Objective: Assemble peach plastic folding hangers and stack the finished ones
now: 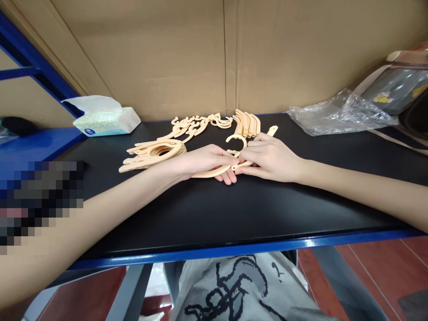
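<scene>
Over the middle of the black tabletop, my left hand (pixel 217 161) is closed on a cream plastic hanger piece (pixel 214 172) whose curved arm reaches out to the left. A round hook (pixel 244 141) rises between my two hands. My right hand (pixel 270 157) pinches another hanger arm (pixel 273 131), its tip showing above the knuckles and its holed end close to my left fingers. Whether the two pieces are joined is hidden by the fingers. Left of my left hand lies a stack of cream hangers (pixel 154 154).
Loose hooks (pixel 192 125) and a row of curved hanger arms (pixel 247 122) lie at the back. A tissue pack (pixel 103 118) stands back left, a pixelated dark object (pixel 40 196) nearer. Clear plastic wrap (pixel 334 118) and a bag (pixel 394 84) sit right. A blue edge (pixel 234 252) fronts the table (pixel 207 214).
</scene>
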### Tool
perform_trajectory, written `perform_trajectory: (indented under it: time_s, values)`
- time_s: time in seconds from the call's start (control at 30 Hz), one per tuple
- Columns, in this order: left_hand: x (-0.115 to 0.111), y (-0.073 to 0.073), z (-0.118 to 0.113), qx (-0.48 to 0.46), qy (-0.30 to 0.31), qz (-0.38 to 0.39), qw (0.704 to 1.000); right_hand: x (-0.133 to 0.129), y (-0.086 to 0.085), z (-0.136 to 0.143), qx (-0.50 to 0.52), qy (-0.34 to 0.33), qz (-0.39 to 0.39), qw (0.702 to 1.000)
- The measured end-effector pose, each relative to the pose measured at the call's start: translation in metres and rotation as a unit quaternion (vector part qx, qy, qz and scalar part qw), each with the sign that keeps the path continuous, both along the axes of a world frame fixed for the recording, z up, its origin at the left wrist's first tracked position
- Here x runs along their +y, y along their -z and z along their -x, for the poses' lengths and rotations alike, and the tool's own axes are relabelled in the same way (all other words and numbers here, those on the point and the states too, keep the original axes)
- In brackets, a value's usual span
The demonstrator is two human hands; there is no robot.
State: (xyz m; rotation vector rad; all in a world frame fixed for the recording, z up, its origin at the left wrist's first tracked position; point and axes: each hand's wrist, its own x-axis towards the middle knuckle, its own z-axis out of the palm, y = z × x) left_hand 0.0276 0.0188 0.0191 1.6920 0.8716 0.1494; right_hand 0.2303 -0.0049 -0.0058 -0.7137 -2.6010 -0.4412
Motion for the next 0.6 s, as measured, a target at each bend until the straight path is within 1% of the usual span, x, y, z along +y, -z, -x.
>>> perform_trajectory:
  time_s: [0.27,0.43,0.6]
  values:
    - [-0.0017,-0.0019,-0.0004,0.010,0.004,-0.010,1.000,-0.0006,0.0000,-0.0010,0.003,-0.002,0.013,1.000]
    - [-0.0015,0.0006,-0.0011,0.005,0.004,-0.014,1.000,-0.0001,0.0008,-0.0009,0.007,0.002,0.012,1.000]
    - [-0.0081,0.0006,-0.0079,0.014,-0.048,-0.038,0.998,0.0018,0.0025,-0.0015,0.026,0.032,0.038,0.998]
